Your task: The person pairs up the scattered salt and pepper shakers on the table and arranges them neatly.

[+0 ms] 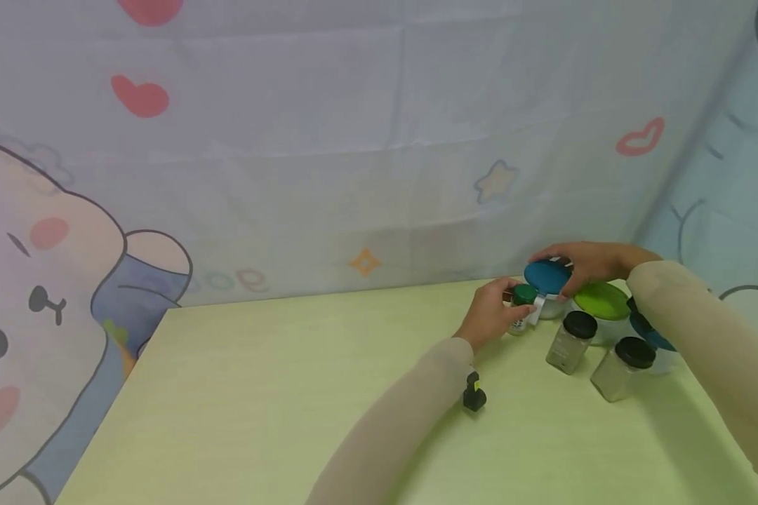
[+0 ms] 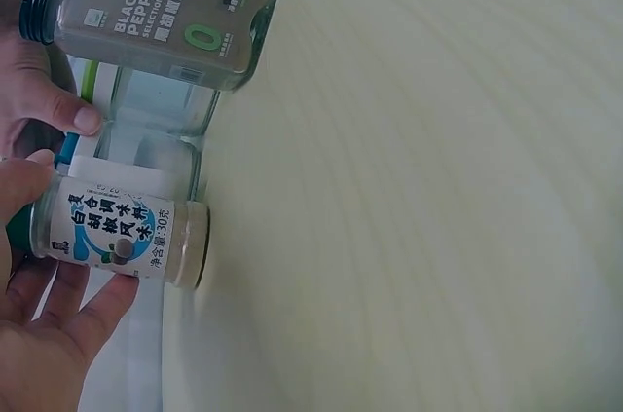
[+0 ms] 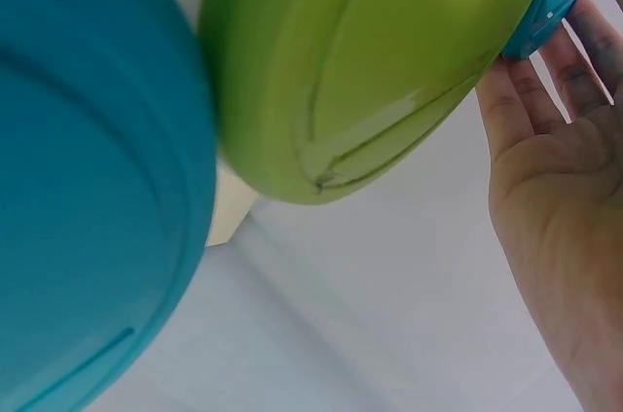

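Observation:
My left hand (image 1: 489,313) holds a small seasoning jar (image 2: 115,227) with a green cap and a printed white label, its fingers and thumb around the upper part. The jar stands at the far right of the table, close beside a blue-lidded container (image 1: 547,276). My right hand (image 1: 596,262) reaches over from the right and grips that blue lid at its edges, thumb in front and fingers behind. In the right wrist view, fingertips curl against the blue lid's rim (image 3: 545,11). Just right of it is a green-lidded container (image 1: 601,301).
In front stand a black pepper jar (image 1: 570,345) and another square jar (image 1: 615,375), both with black lids. A second blue-lidded container (image 1: 663,362) is partly hidden by the right sleeve (image 1: 695,337). Behind the pale yellow table (image 1: 259,393) hangs a printed curtain (image 1: 328,140).

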